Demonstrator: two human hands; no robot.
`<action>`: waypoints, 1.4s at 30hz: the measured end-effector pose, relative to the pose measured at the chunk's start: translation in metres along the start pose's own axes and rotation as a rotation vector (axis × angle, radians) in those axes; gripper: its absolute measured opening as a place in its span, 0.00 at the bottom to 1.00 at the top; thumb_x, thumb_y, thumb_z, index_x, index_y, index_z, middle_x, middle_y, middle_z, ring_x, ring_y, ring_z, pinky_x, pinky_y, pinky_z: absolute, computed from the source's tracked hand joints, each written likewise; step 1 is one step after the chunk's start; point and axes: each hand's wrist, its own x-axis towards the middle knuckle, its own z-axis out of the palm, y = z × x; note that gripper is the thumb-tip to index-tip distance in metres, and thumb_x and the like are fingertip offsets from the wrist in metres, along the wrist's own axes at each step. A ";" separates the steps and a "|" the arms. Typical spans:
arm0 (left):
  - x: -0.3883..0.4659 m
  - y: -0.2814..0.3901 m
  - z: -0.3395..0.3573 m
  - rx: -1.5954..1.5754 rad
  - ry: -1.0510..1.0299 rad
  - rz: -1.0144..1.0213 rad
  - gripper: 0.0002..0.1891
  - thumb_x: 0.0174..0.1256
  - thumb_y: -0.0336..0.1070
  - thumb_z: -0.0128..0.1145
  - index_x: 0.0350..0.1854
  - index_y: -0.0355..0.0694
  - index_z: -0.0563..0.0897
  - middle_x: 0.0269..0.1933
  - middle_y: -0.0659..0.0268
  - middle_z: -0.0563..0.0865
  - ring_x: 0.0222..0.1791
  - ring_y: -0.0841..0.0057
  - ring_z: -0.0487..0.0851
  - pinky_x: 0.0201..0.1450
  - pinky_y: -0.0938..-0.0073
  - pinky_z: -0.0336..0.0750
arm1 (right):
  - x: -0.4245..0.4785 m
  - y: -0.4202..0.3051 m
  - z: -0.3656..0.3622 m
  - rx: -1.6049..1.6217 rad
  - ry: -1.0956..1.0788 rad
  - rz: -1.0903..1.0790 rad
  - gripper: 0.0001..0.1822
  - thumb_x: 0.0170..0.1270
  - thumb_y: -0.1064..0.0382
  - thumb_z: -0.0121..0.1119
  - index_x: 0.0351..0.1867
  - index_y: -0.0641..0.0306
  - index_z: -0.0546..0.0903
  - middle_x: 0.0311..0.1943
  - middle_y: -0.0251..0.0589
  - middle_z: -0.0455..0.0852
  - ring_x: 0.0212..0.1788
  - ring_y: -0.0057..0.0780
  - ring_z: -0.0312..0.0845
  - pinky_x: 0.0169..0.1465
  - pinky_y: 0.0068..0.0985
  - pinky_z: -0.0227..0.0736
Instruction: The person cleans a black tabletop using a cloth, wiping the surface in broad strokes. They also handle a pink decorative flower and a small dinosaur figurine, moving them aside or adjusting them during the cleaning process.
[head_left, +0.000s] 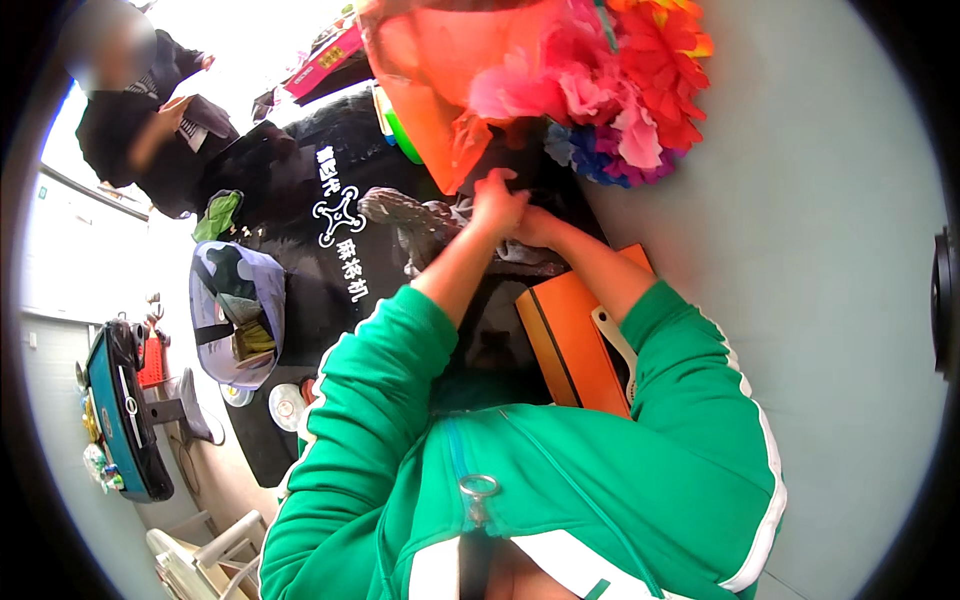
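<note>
My left hand (498, 202) and my right hand (535, 226) meet above a crumpled grey knitted cloth item (394, 210), near the far right part of the glossy black table (300, 315). Folds of the cloth show to the left of my hands and below them. The left hand's fingers are partly bent and point away from me. The fingers of my right hand are mostly hidden by the left one, so their grip on the cloth is unclear. Just beyond my hands stands an orange wrapping (439, 67) with artificial flowers (645, 75).
An orange box (566, 337) with a pale-handled tool (616, 349) lies by my right forearm. At left are a lavender fabric basket (275, 315) of items, a green cloth item (219, 215) and a clear lid (286, 407). Another person (161, 120) is at the far left. A wall (817, 247) bounds the right.
</note>
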 end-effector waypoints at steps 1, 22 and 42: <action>-0.018 0.035 -0.016 0.025 -0.019 -0.004 0.24 0.50 0.31 0.59 0.52 0.36 0.71 0.48 0.47 0.74 0.48 0.59 0.75 0.48 0.68 0.73 | 0.010 0.024 0.011 0.103 0.111 -0.009 0.25 0.50 0.53 0.63 0.49 0.63 0.75 0.44 0.45 0.80 0.42 0.36 0.77 0.47 0.30 0.70; -0.179 -0.044 -0.130 0.006 0.331 -0.020 0.24 0.48 0.29 0.60 0.51 0.37 0.69 0.50 0.54 0.70 0.55 0.58 0.67 0.58 0.64 0.62 | 0.060 0.012 0.014 1.295 0.580 0.399 0.27 0.48 0.51 0.69 0.37 0.76 0.73 0.21 0.52 0.78 0.18 0.48 0.75 0.24 0.42 0.76; -0.100 -0.016 -0.135 -0.234 0.067 -0.057 0.44 0.36 0.41 0.71 0.59 0.38 0.62 0.53 0.53 0.74 0.54 0.60 0.73 0.57 0.67 0.67 | 0.007 -0.002 0.022 -0.285 0.292 0.023 0.10 0.48 0.59 0.62 0.32 0.58 0.83 0.39 0.43 0.83 0.41 0.42 0.79 0.44 0.30 0.73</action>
